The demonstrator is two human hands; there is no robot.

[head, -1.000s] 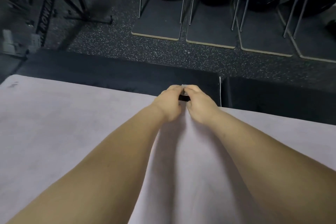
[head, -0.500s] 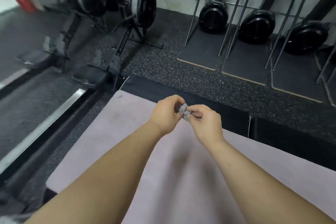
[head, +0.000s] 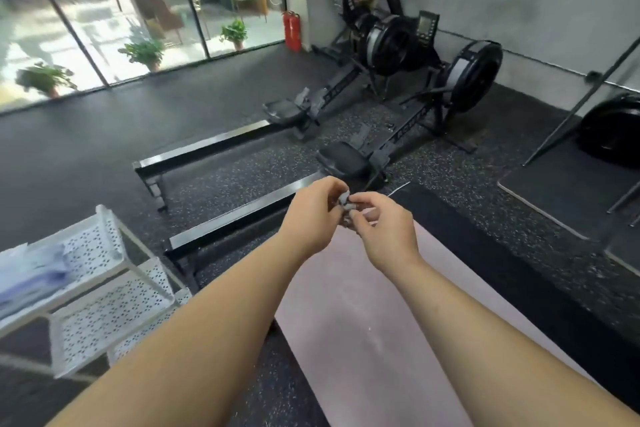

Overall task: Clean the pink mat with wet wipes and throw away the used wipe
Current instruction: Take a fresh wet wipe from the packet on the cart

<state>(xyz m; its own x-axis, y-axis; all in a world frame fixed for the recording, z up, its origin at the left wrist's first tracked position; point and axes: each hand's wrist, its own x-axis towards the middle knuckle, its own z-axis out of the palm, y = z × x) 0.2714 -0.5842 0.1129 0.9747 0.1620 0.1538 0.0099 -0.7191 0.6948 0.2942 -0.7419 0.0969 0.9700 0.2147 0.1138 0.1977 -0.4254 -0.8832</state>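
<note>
A white perforated trolley (head: 104, 288) stands at far left, near the pink mat (head: 363, 322). Above the mat's far end the left hand (head: 313, 215) pinches a crumpled grey wipe (head: 344, 199), and the right hand (head: 384, 229) pinches its other side, fingers curled on it. Best to ball it tight (no bin is visible) so nothing drops while it is carried away

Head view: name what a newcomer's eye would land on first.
Mid-frame, the left hand and right hand meet, both pinching a small crumpled grey wipe above the far end of the pink mat. Behind them lie two black rowing machines, and a white perforated cart stands at lower left.
</note>
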